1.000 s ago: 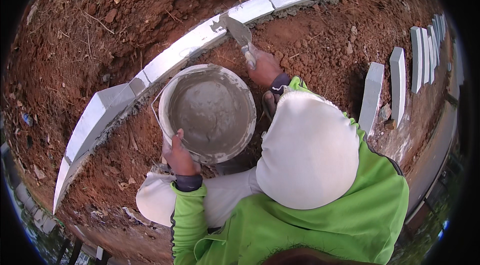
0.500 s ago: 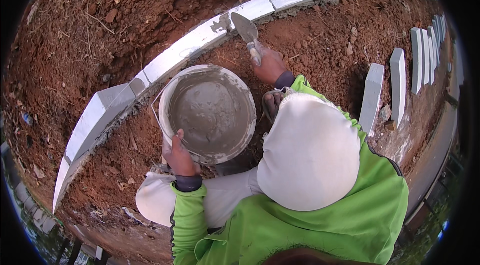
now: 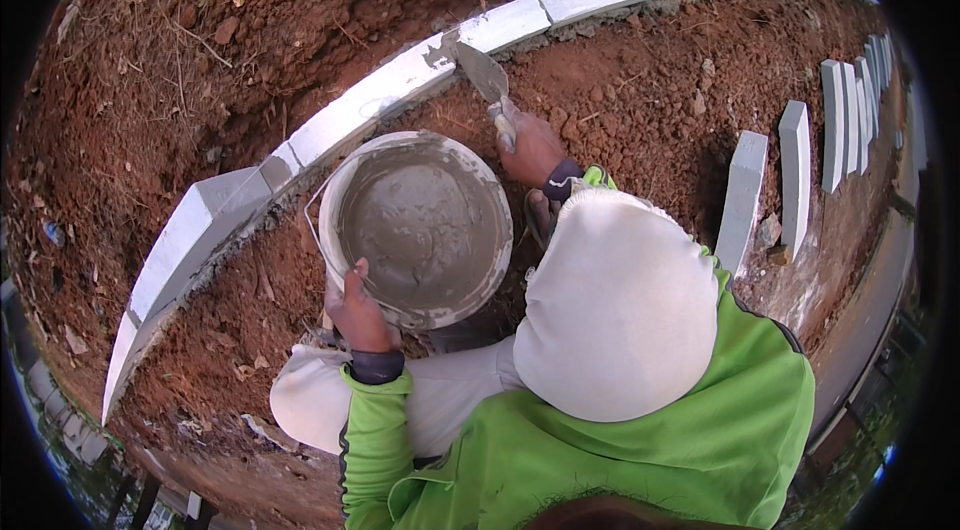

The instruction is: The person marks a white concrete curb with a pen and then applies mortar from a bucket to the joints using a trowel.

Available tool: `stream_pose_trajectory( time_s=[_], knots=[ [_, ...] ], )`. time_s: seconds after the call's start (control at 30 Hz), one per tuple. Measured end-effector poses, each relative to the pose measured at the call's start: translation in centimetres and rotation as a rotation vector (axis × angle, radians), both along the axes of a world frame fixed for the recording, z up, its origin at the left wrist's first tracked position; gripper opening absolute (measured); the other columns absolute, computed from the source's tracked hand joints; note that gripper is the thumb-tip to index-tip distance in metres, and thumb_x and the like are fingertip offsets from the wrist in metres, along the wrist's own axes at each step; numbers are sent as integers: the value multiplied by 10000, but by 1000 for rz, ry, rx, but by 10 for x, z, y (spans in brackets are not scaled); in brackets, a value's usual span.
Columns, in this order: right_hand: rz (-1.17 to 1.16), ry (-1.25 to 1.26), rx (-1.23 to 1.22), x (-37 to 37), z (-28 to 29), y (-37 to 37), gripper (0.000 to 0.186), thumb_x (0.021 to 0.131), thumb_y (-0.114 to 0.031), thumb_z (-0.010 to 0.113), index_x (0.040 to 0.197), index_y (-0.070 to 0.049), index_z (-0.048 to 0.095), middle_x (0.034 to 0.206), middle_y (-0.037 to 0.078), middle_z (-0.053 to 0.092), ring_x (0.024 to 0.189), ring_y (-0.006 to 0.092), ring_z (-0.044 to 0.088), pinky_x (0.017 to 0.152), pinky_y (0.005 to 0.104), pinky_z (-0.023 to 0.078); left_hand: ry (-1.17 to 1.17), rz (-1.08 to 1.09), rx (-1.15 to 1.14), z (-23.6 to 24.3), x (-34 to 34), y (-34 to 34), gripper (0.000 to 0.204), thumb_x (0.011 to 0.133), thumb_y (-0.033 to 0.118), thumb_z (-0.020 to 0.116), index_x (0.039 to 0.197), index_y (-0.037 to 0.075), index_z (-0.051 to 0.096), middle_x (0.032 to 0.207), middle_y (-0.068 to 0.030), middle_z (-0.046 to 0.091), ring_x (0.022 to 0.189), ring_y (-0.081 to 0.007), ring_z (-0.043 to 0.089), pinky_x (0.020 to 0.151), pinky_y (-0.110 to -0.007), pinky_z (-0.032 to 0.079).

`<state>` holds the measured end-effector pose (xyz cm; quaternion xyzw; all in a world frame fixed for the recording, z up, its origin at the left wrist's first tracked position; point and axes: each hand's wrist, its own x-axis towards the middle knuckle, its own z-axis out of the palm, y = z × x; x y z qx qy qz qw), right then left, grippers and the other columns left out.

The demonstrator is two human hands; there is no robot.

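My right hand [image 3: 531, 145] is closed round the handle of a trowel [image 3: 482, 72], whose grey blade points up and left. The blade's tip meets the edge of a row of white curb blocks [image 3: 385, 83], beside a smear of wet mortar [image 3: 441, 52] over a joint. Lower left, my left hand [image 3: 362, 313] grips the near rim of a round bucket [image 3: 507, 230], thumb over the edge and fingers hidden outside. Thick grey mortar [image 3: 420, 225] fills much of the bucket, which stands between my legs and the curb.
Reddish loose soil [image 3: 300, 40] with clods and dry stalks lies on both sides of the curb. Several more curb blocks [image 3: 742, 195] stand spaced apart at the right, near a paved strip [image 3: 865, 315]. A wire handle [image 3: 312, 220] hangs at the bucket's left side.
My right hand has drawn the trowel slightly down and to the left, toward me, its tip now lower at the curb's edge. My left hand stays on the bucket rim.
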<state>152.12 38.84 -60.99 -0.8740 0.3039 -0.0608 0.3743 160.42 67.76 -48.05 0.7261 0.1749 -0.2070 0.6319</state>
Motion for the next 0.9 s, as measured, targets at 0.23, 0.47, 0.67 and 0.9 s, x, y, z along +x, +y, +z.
stream_pose_trajectory(
  time_s=[0.23, 0.47, 0.67, 0.9],
  knots=[
    [-25, 57, 60, 3, 10, -2, 550, 846, -107, 573, 1377, 24, 507, 1071, 277, 653, 990, 452, 625, 881, 497, 503, -29, -38, 30, -4, 2, 5, 286, 954, 41, 526, 1199, -70, 624, 1109, -85, 663, 985, -157, 615, 926, -300, 484],
    [34, 33, -142, 13, -1, -44, 629, 838, -138, 604, 1428, 25, 461, 1111, 262, 658, 1011, 440, 634, 891, 497, 521, -56, -11, 19, -10, -1, 8, 280, 948, 35, 545, 1191, -82, 624, 1091, -79, 664, 975, -147, 615, 912, -298, 487],
    [207, 239, -320, 30, 12, -85, 664, 826, -161, 627, 1462, -102, 444, 1118, 236, 651, 979, 421, 649, 865, 499, 539, -36, -7, 11, -3, -1, 3, 289, 939, 34, 563, 1200, -74, 622, 1091, -80, 667, 968, -144, 621, 925, -296, 493],
    [384, 281, -398, 4, 30, -94, 663, 839, -137, 623, 1472, -145, 429, 1111, 200, 656, 958, 429, 648, 844, 496, 547, -63, 23, -16, -7, -1, 2, 269, 935, 41, 564, 1169, -68, 639, 1085, -82, 675, 961, -147, 625, 889, -293, 498]
  ],
)
